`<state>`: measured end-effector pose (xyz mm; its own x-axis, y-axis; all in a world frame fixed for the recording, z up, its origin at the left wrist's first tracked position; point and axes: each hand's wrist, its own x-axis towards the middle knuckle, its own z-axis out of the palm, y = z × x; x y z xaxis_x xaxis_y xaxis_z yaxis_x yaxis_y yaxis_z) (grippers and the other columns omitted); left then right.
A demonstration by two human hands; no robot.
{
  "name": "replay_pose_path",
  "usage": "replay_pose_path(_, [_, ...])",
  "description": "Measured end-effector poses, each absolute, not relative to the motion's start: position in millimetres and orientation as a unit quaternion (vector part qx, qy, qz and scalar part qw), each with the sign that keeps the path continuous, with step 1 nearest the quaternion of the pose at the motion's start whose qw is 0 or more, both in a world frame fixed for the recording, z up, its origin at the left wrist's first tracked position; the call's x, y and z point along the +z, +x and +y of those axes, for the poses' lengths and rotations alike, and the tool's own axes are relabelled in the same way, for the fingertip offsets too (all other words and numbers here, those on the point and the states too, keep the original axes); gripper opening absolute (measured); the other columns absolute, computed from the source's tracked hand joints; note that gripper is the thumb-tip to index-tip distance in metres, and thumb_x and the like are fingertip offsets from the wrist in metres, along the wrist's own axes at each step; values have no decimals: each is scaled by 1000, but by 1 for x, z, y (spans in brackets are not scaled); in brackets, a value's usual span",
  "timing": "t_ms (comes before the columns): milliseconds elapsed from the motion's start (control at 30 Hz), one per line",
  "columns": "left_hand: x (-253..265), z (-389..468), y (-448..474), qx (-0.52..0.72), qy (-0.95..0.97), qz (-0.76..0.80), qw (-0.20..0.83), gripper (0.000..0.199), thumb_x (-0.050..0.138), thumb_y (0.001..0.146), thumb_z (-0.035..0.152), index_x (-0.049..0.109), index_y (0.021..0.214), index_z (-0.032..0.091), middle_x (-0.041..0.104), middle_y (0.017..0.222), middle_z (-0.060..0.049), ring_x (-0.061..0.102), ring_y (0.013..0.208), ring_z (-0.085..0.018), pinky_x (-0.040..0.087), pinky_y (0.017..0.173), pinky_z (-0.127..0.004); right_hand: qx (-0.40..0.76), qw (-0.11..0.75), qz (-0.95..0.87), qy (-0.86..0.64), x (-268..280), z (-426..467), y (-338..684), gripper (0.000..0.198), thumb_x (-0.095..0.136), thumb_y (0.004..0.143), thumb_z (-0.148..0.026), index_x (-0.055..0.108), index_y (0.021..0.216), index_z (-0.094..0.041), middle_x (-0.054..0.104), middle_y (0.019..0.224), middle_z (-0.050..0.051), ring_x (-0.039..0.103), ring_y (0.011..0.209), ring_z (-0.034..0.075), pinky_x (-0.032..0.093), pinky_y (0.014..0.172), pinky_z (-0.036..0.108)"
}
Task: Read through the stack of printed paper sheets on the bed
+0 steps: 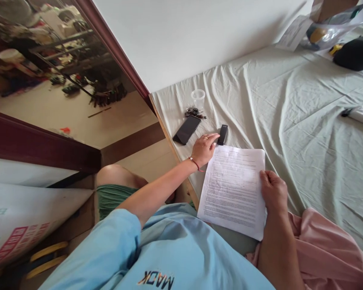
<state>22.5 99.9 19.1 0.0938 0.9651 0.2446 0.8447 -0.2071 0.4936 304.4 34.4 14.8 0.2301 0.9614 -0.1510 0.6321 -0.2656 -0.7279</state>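
Note:
My right hand [274,189] pinches the right edge of a sheaf of printed paper [232,189], thumb on top. The paper lies partly on the cloth-covered bed and overhangs toward my lap. My left hand [204,149] reaches past the paper's top left corner with its fingers stretched out. Its fingertips are at the side of a small black oblong object [222,134], perhaps a stapler; I cannot tell if they touch it. Left of that hand lies a black smartphone [186,130]. Beyond the phone are a bunch of keys [194,112] and a clear plastic cup [197,96].
A wrinkled pale green sheet [260,104] covers the surface up to the white wall. Plastic-wrapped items [319,34] and a black case [357,52] sit at the far right. Pink cloth [323,245] lies by my right arm. A large printed sack [33,217] stands at the left.

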Motion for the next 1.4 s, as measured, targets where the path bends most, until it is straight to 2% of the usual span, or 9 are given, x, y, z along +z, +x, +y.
replay_pose_path(100, [16, 109, 19, 223, 801, 548, 93, 49, 51, 98, 9, 65, 142, 22, 64, 152, -9, 56, 145, -21, 39, 127, -48, 309, 273, -542, -732, 13, 34, 304, 42, 48, 82, -59, 66, 76, -21, 60, 63, 3, 51, 65, 20, 37, 65, 33])
replay_pose_path(333, [4, 113, 10, 202, 822, 526, 82, 50, 41, 103, 7, 66, 142, 25, 64, 151, -8, 60, 143, -19, 27, 132, -53, 304, 279, -534, -738, 12, 34, 304, 42, 49, 82, -58, 68, 79, -21, 62, 65, 4, 53, 67, 21, 37, 65, 33])
replay_pose_path(767, [0, 106, 8, 222, 820, 515, 114, 56, 41, 98, 2, 68, 141, 27, 65, 150, -8, 59, 144, -23, 10, 135, -63, 302, 266, -530, -746, 11, 35, 304, 41, 49, 83, -59, 66, 76, -22, 61, 63, 3, 52, 65, 20, 37, 64, 33])
replay_pose_path(933, [15, 109, 10, 183, 815, 535, 128, 60, 42, 94, 1, 66, 143, 26, 63, 153, -8, 60, 142, -22, 20, 133, -61, 323, 258, -524, -745, 10, 35, 321, 44, 52, 82, -60, 72, 82, -20, 63, 65, 4, 54, 66, 21, 37, 63, 34])
replay_pose_path(1067, [12, 103, 6, 228, 796, 536, 167, 67, 42, 87, -3, 60, 148, 18, 58, 158, -11, 54, 148, -20, 37, 128, -47, 247, 306, -452, -801, 13, 30, 344, 41, 55, 82, -53, 76, 90, -18, 62, 68, 6, 54, 70, 24, 37, 66, 39])
replay_pose_path(1133, [9, 90, 2, 282, 751, 570, 177, 66, 42, 87, -2, 59, 149, 17, 62, 154, -12, 58, 143, -20, 41, 126, -44, 227, 361, -389, -816, 18, 28, 346, 37, 58, 82, -49, 77, 93, -19, 58, 68, 4, 51, 70, 24, 37, 65, 40])
replay_pose_path(1233, [8, 59, -4, 346, 662, 628, 219, 46, 47, 96, 10, 66, 137, 17, 74, 133, -13, 66, 128, -23, 52, 113, -42, 251, 474, -299, -789, 25, 27, 337, 30, 65, 78, -44, 77, 93, -21, 53, 68, 1, 43, 63, 19, 37, 63, 39])
replay_pose_path(1300, [12, 35, -7, 372, 613, 629, 301, 34, 48, 104, 28, 72, 125, 18, 77, 119, -12, 72, 113, -22, 58, 100, -37, 288, 539, -247, -752, 28, 27, 328, 26, 71, 72, -42, 76, 88, -21, 54, 69, 0, 41, 61, 16, 36, 60, 38])
replay_pose_path(1400, [18, 8, -8, 394, 564, 592, 419, 45, 52, 102, 55, 75, 114, 18, 77, 112, -11, 72, 106, -22, 59, 91, -34, 400, 588, -178, -680, 30, 28, 319, 32, 84, 61, -42, 75, 84, -22, 59, 70, -1, 45, 58, 14, 35, 54, 33])
